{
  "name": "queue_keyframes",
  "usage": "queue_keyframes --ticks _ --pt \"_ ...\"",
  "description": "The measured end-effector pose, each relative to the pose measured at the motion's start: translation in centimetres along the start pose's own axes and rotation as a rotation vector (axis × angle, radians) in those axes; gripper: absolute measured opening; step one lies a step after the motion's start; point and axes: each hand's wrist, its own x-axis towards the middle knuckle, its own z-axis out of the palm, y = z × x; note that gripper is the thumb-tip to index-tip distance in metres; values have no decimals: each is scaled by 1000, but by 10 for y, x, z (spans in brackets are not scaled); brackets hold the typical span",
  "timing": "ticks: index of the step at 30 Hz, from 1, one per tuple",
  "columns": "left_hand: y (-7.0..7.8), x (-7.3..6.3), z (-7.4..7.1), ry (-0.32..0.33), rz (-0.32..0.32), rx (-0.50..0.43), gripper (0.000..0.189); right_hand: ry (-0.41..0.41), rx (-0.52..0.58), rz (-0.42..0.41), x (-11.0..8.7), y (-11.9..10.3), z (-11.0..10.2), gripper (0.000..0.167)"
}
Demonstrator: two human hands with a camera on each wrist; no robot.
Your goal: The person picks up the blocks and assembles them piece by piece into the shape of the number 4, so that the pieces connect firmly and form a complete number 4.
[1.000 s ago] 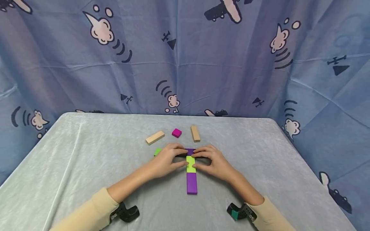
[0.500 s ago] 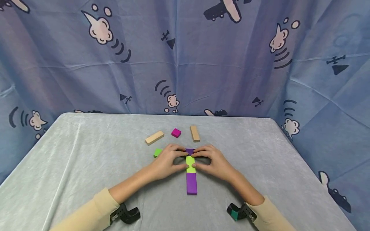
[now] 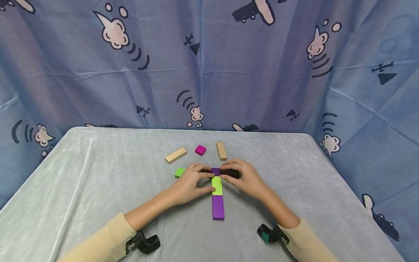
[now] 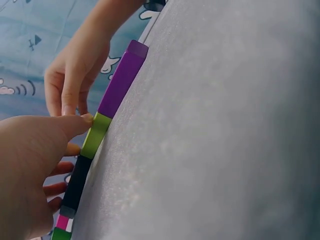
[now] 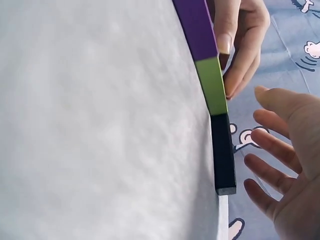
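Observation:
A purple block [image 3: 218,208], a lime block [image 3: 217,185] and a dark purple block [image 3: 215,171] lie in a line on the table. A black block [image 3: 231,173] extends right from the far end, partly behind my right hand [image 3: 244,178]. A dark strip also shows behind my left hand [image 3: 190,183]. My left thumb touches the lime block's left side, its fingertips near the join with the dark purple block. In the right wrist view, my right hand [image 5: 292,150] has loosely spread fingers, apart from the black block [image 5: 224,155].
Beyond the hands lie two wooden blocks [image 3: 175,155] [image 3: 221,151] and a magenta block [image 3: 200,150]. A green block [image 3: 179,172] shows left of my left hand. A patterned curtain [image 3: 209,72] hangs behind the grey-covered table [image 3: 114,163].
My right hand has shifted slightly right and away from me, its thumb leaving the lime block's side. More of the black block shows. My left hand and the line of blocks stay nearly still.

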Motion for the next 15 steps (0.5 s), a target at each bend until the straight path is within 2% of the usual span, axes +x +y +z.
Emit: queue_keyframes --ticks 15 --pt "1 -1 1 9 4 5 41 -16 43 52 17 6 -12 28"
